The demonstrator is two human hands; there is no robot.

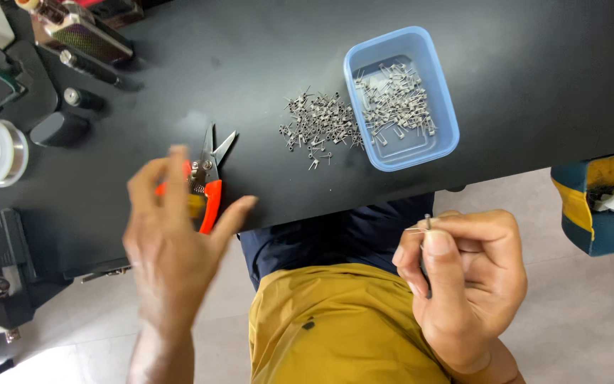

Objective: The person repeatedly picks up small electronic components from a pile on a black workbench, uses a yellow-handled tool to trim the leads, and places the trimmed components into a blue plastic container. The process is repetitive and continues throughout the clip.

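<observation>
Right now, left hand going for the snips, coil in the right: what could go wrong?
1. The left hand is blurred mid-reach over the orange-handled snips, whose blades lie open: possible nick.
2. The right hand pinches a tiny wire coil off the table edge, over the lap: a drop may lose it.

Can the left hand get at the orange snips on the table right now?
Probably yes. The left hand is open, holds nothing, and hovers right over the snips' orange handles, with nothing between them. The right hand is pinching a small wire piece.

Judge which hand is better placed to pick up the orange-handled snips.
Left. The left hand is open right over the snips on the black table, while the right hand already pinches a small metal coil.
</observation>
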